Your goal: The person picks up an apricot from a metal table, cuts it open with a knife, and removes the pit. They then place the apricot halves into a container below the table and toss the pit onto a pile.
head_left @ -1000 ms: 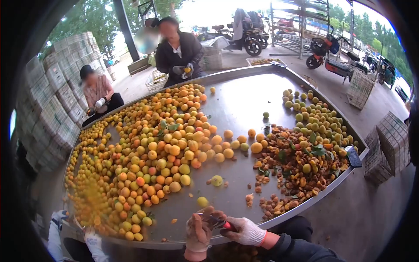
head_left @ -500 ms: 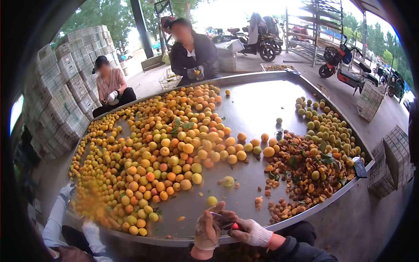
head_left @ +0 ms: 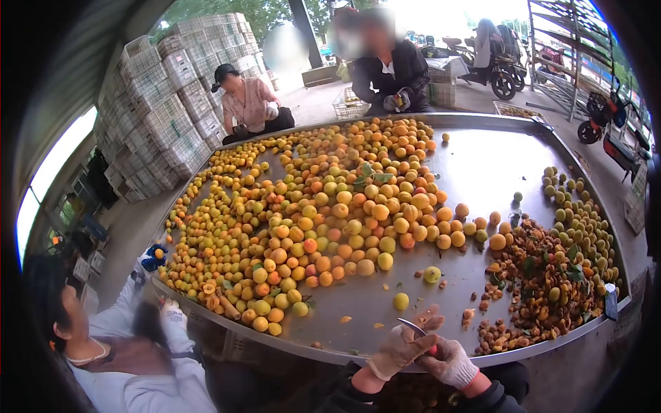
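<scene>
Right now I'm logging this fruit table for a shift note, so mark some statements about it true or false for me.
1. Both of the wearer's hands are gloved. True: left hand, right hand.
2. The right hand holds a knife. True, its blade points up and left.
3. The metal table is completely covered with fruit. False: its far right part is bare metal.
4. The pile of pits and scraps lies on the table's left side. False: it lies on the right.
5. Stacked crates stand beyond the table's left end. True.
</scene>
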Demonstrator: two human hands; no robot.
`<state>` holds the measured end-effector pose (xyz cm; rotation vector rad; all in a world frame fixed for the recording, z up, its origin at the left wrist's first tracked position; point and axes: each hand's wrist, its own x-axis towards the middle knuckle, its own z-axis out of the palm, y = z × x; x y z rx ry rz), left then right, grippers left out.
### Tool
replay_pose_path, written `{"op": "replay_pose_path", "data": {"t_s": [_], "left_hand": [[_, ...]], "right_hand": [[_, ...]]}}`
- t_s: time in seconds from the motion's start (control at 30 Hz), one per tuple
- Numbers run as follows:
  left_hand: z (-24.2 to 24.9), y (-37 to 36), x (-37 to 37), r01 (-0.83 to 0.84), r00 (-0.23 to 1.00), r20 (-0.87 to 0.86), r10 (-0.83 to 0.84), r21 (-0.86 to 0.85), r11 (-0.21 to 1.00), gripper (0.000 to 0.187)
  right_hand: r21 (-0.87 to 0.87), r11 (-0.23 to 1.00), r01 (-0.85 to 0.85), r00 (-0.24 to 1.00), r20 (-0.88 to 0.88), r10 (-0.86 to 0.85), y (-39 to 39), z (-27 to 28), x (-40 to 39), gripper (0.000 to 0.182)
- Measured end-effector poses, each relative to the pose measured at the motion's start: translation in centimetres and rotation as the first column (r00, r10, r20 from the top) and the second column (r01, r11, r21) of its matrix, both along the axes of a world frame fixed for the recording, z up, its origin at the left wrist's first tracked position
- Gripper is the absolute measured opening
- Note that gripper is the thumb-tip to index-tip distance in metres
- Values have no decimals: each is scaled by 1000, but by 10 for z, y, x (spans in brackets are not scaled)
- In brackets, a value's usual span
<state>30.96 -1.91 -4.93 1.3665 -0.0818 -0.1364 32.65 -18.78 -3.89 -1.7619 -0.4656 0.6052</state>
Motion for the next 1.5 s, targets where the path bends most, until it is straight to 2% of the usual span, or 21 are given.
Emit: {"op": "replay_pose_path", "data": {"t_s": [0.07,0.1,0.17,0.3,0.37,0.47,0.57,0.83,0.9,0.93,0.97,1.0,1.07,1.1,1.13,1.2,1.23,1.3,1.37,1.47,1.5], "left_hand": [[-1,-5,-1,-2,980,198,-28,149,989,66],[3,-5,-2,-4,980,197,-25,147,989,66],[13,-4,-2,8,1000,-13,-8,-31,999,65],[13,-3,-4,-50,999,-10,50,-32,998,70],[11,-3,-3,-138,989,58,133,93,986,77],[11,-5,-2,-231,972,78,224,99,968,81],[15,-4,-2,-228,972,78,220,126,965,80],[14,9,-2,-307,952,5,307,-6,952,77],[10,10,-3,-303,953,0,303,-50,952,76],[4,12,-2,-226,973,50,225,30,974,75],[3,13,-2,-151,986,94,140,114,982,75],[3,10,-2,-150,986,95,139,115,982,75],[9,0,-5,3,981,182,-69,342,940,73],[14,-4,-8,122,991,25,-131,241,963,67],[10,-7,-8,121,991,26,-131,240,963,67],[1,-14,-9,138,952,-239,-192,-223,965,60],[-1,-14,-10,140,952,-238,-194,-225,964,60],[5,-15,-9,143,973,-177,-150,-51,988,59],[2,-16,-10,143,972,-178,-155,-83,986,58],[4,-17,-9,155,968,-181,-171,-102,983,56],[5,-16,-10,140,975,-162,-150,-77,987,55]], "right_hand": [[35,999,-32,999,2,32,-4,-17,0,25],[71,996,-57,998,5,57,-6,-21,0,26],[47,997,-60,998,9,60,-7,-19,0,25],[15,999,-45,999,5,45,-6,-14,-1,23],[31,999,-31,999,-13,31,-4,-15,-1,22],[39,999,-8,998,-55,11,-3,-14,-1,21],[11,1000,3,997,-79,-2,-1,-6,-1,20],[-85,996,5,999,-49,-9,2,8,-2,20],[50,992,120,987,-113,-113,2,4,-2,19],[49,992,120,987,-114,-114,3,7,-2,19],[62,980,191,971,-158,-179,4,11,-2,19],[72,963,261,949,-202,-242,4,14,-2,19],[117,957,266,936,-267,-228,-2,-4,-2,21],[124,976,179,977,-141,-161,-4,-8,-2,23],[118,989,89,996,-12,-88,-4,-11,-3,24],[128,988,84,995,-68,-76,-4,-12,-4,26],[140,987,83,990,-127,-65,-4,-12,-5,28],[129,988,83,992,-107,-69,-3,-13,-5,29],[111,989,96,993,-82,-87,-6,-11,-4,30],[181,980,77,993,-104,-59,-3,-10,-4,31],[244,961,130,976,-205,-80,-1,-3,-5,28]]}}
